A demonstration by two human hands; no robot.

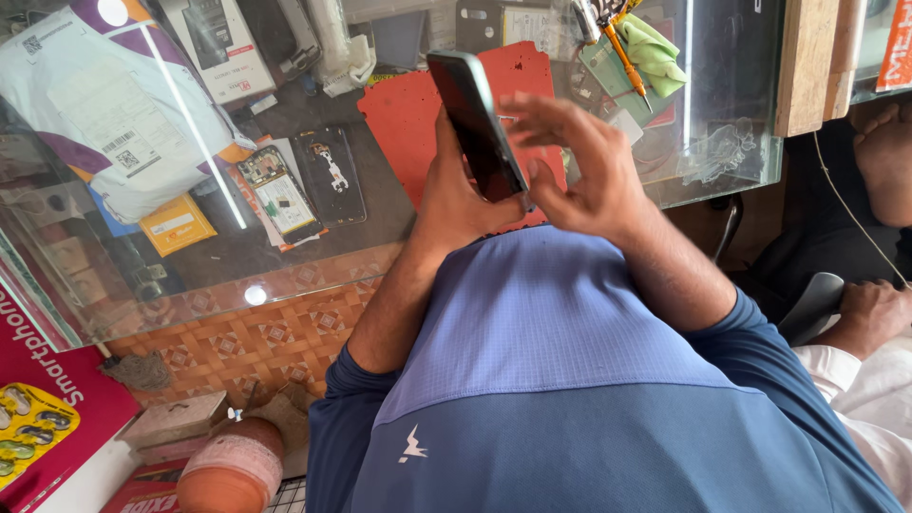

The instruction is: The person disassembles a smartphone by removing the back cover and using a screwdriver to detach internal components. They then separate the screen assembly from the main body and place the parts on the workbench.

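Note:
My left hand grips a black smartphone upright, tilted with its dark screen facing right. My right hand hovers beside the screen with fingers spread, fingertips touching or nearly touching the phone's lower edge. Both hands are above a red work mat on the glass counter. An opened phone with its circuit board showing and a black back cover lie left of the mat.
A white and purple mailer bag, a yellow packet and a white box sit at the left. A screwdriver and green cloth lie at the back. Another person's hand rests at the right. A wooden post stands on the counter.

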